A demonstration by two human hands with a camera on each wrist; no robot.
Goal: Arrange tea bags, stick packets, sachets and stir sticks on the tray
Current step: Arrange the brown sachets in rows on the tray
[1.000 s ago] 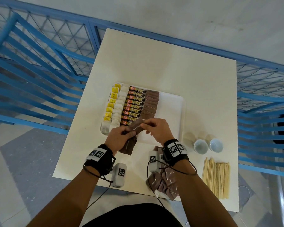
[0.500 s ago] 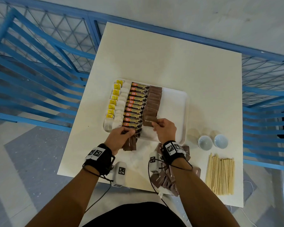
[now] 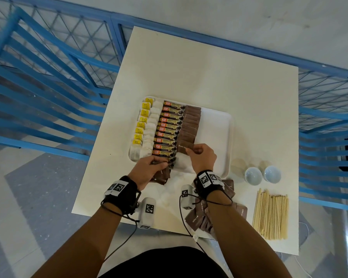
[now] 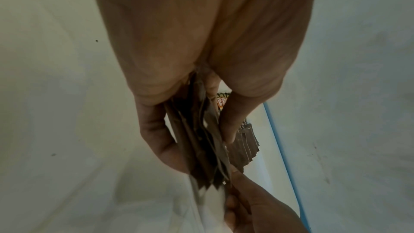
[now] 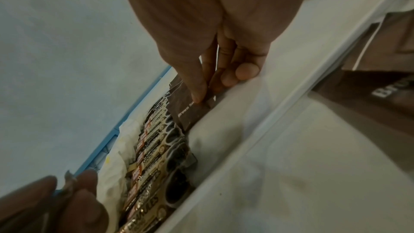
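Right hand [image 3: 201, 157] moved sachet [image 3: 186, 147] onto tray [image 3: 219, 133]; left hand [image 3: 149, 169] grips stack [image 3: 162, 175]

At the centre of the head view, a white tray [image 3: 217, 125] carries tea bags [image 3: 147, 129] with yellow tags, stick packets [image 3: 170, 130] in gold, black and orange-red, and plain brown sachets [image 3: 190, 125] with white lettering. At lower right lie pale wooden stir sticks [image 3: 270, 213] beside two pale blue cups [image 3: 262, 174] on the cream table [image 3: 209, 67]. Blue railings [image 3: 48, 77] with grey mesh fill the left side.
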